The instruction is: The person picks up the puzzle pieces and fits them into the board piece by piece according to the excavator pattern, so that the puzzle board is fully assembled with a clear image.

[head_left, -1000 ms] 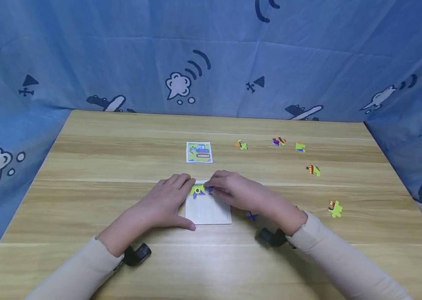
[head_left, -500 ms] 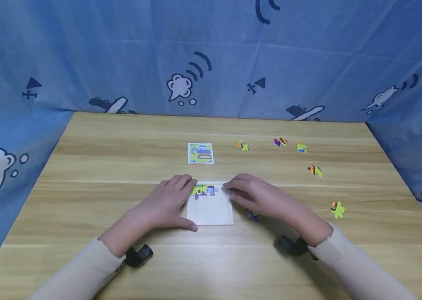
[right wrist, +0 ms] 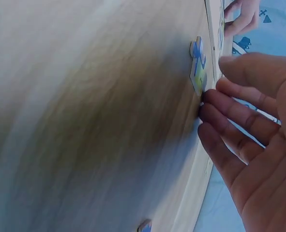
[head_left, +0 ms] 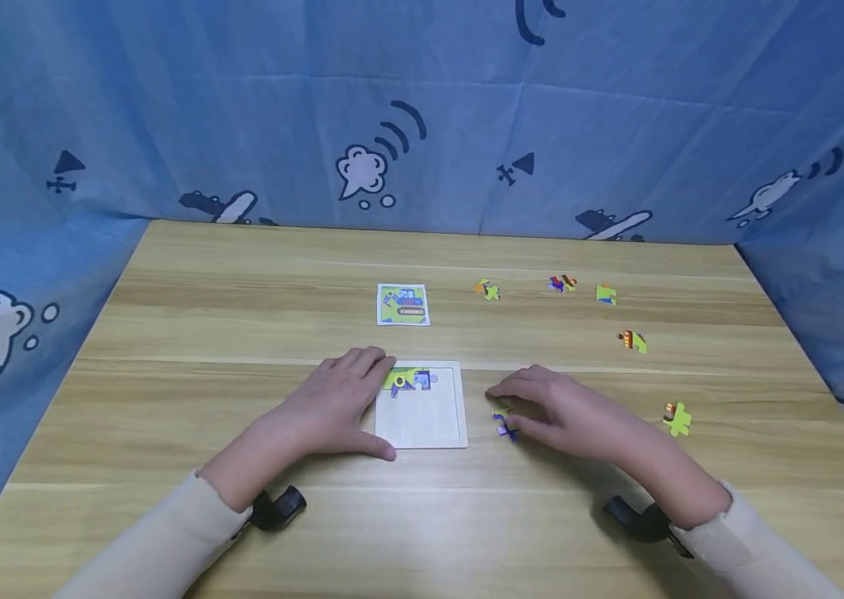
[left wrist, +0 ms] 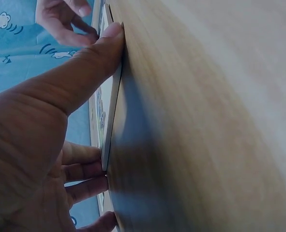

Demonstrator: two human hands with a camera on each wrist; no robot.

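Right hand [head_left: 568,412]: thumb and fingers apart, above and beside the blue-yellow puzzle piece; contact can't be told.
Blue-yellow puzzle piece [head_left: 503,424]: on the desk [head_left: 242,333], just right of the board [head_left: 422,423]. Partly under the thumb and fingers in the head view; one piece or two, can't tell.
Left hand [head_left: 328,403]: fingers extended, thumb spread away, touching the board along its left side. Fingertips partly out of sight from above; left wrist view has them against the board's edge.
Board: white, flat, thin raised rim. Left edge mostly behind the left hand.
Set pieces [head_left: 410,380]: green-yellow and blue-purple, in the board's far left part. Leftmost bit covered by fingers, seam hard to read.
Picture card [head_left: 403,304]: beyond the board, blue digger on green, fine print too small.
Outer pieces [head_left: 677,418]: spread in an arc, far side round to the right; motifs mostly too small to read.
Cut-off bit [right wrist: 145,225]: right wrist view, bottom edge, only a corner showing.
Sleeves [head_left: 160,537]: beige, cropped by the frame.
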